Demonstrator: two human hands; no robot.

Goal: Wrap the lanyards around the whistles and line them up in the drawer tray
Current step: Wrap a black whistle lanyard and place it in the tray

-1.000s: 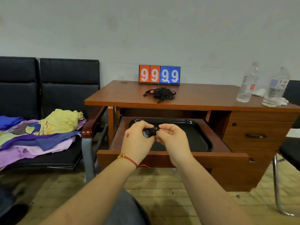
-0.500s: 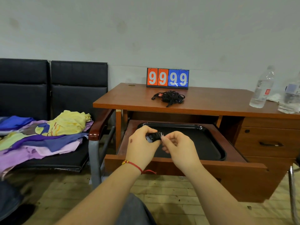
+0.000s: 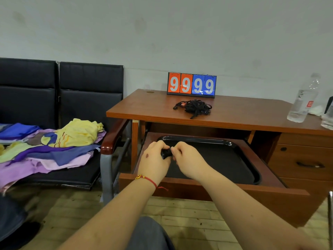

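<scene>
Both hands meet above the open drawer (image 3: 198, 188) of the wooden desk (image 3: 234, 114); the left hand (image 3: 155, 159), with a red string bracelet (image 3: 146, 179) at the wrist, has its fingers curled round a small black whistle (image 3: 166, 153); the right hand (image 3: 189, 159) touches the same whistle from the other side, fingertips (image 3: 175, 150) drawn close together in a pinch at its end; whether a lanyard is wound on it cannot be told, since the hands cover most of it. The whistle sits between the two hands, over the near left part of the black tray (image 3: 234, 159) that lies inside the drawer. On the desk top a tangled heap of black lanyards (image 3: 193, 107) rests just in front of a flip scoreboard (image 3: 191, 85) reading 9 9 9 9, orange on the left pair, blue on the right; a clear plastic bottle (image 3: 303, 103) stands upright near the desk's right end. To the left, black padded chairs (image 3: 72, 91) carry a pile of coloured cloth (image 3: 54, 141), yellow on top, purple and blue beneath.
</scene>
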